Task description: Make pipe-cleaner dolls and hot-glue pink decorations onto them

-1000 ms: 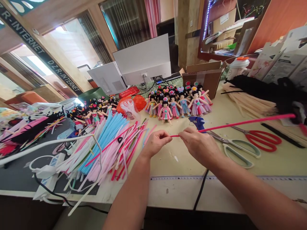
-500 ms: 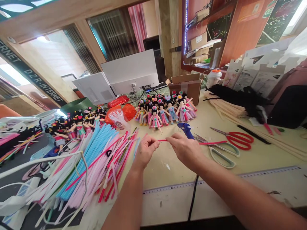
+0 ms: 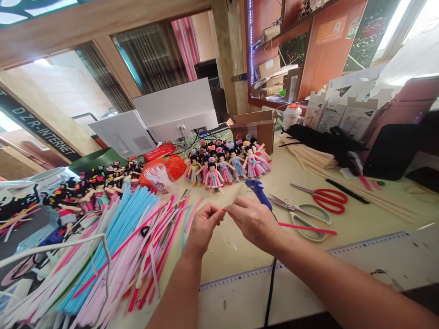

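Observation:
A red pipe cleaner [image 3: 308, 228] runs through my right hand [image 3: 253, 221], its long tail sticking out past the wrist over the scissors' handles. My left hand [image 3: 205, 225] pinches the other end, and the fingertips of both hands nearly meet, with only a little red showing between them. Just behind my right hand lies a blue glue gun [image 3: 259, 194]. Scissors with pale green handles [image 3: 310, 233] and a pair with red handles [image 3: 331, 200] lie to the right. Beyond the hands stand several small dolls [image 3: 214, 176] in striped skirts.
Bundles of blue, pink and white pipe cleaners [image 3: 113, 246] cover the left side, with more dolls [image 3: 99, 185] behind. A ruler [image 3: 370, 246] lies along the front edge, crossed by a black cable [image 3: 270, 292]. A cardboard box [image 3: 255, 128] and monitor [image 3: 174, 107] stand at the back.
My hands have come closer together, shortening the red stretch between the fingertips. The pipe cleaner's tail now slopes down to the right. The whole view has shifted slightly.

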`<act>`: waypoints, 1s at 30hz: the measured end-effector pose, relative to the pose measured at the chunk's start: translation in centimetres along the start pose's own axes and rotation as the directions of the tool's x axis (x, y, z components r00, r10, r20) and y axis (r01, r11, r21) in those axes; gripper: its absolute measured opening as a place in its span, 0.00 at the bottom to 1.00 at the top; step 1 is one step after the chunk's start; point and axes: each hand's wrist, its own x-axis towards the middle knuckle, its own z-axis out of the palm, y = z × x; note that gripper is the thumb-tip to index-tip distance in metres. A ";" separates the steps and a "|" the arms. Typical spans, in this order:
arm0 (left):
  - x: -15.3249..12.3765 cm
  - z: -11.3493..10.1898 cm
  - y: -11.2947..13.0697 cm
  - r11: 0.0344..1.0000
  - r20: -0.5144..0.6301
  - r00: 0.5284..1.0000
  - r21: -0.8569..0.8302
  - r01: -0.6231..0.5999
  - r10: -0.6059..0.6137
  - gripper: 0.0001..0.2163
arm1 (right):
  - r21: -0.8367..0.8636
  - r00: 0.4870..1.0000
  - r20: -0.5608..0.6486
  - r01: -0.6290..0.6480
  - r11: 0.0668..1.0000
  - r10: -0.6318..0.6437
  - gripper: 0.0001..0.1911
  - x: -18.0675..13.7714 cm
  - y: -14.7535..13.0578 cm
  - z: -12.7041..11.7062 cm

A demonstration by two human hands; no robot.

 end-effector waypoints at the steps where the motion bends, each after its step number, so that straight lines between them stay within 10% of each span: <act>1: 0.0 0.1 0.0 1.000 -0.014 1.000 -0.025 -0.002 0.001 0.14 | 0.007 1.000 -0.001 -0.012 1.000 0.012 0.14 0.0 0.0 0.0; 30: 0.1 1.7 -1.4 0.990 -0.327 0.945 -0.132 -0.048 0.003 0.12 | 0.019 0.986 0.126 -0.112 0.993 0.109 0.12 0.4 -0.9 2.1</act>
